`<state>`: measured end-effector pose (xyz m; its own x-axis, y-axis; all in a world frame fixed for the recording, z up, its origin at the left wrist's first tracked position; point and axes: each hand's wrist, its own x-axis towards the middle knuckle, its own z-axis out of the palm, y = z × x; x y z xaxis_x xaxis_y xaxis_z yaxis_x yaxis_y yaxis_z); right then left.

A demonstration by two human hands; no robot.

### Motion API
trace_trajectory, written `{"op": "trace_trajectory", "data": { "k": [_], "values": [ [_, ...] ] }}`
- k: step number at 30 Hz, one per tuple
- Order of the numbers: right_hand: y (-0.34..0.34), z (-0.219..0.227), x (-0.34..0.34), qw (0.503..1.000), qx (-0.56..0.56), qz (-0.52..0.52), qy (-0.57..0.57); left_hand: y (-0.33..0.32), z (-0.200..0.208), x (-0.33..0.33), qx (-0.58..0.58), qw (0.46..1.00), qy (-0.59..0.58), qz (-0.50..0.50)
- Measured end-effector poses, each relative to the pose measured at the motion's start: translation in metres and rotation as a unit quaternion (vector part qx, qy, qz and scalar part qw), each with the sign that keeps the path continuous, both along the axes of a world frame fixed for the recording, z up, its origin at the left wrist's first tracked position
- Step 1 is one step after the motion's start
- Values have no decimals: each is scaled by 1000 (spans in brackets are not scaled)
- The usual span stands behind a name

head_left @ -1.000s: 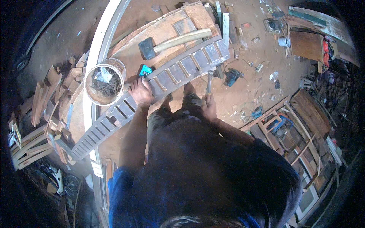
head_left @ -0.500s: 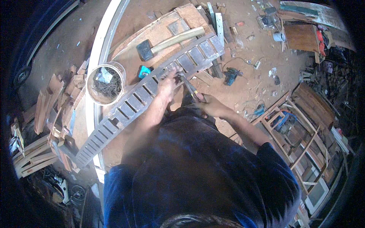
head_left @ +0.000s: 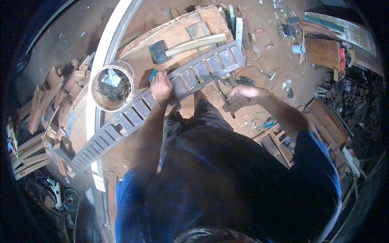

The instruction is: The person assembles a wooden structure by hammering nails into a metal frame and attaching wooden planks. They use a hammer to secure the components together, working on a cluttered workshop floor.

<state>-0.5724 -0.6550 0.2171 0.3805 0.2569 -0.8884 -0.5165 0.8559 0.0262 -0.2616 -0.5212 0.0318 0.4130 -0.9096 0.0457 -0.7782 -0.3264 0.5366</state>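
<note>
Bucket: left of the person's left-hand grip, holding dark slender pieces
Teal object: right by that hand's fingers, partly hidden
Left hand: fingers curled at the slatted board; whether they grasp it or the teal object, one cannot tell
Slatted board: slanting under the left hand, passing near the right
Mallet: beyond the left grip, handle pointing right
Long-handled tool: within the right-hand grip
Right hand: fingers loosely bent round its handle
</note>
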Motion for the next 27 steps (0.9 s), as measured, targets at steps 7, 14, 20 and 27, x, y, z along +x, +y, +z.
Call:
{"op": "trace_trajectory", "data": {
  "k": [7,14,20,27],
  "values": [
    [-43,-18,15,995,38,97,2,2,-3,7,14,1000,15,-16],
    [13,-11,50,992,-7,-112,64,0,-7,7,38,999,2,-21],
    [100,-37,81,934,-125,-291,168,-3,1,-1,33,999,-3,-30],
    [219,-180,111,675,-682,-172,223,-3,1,-4,29,999,-40,-21]
  ]
}}
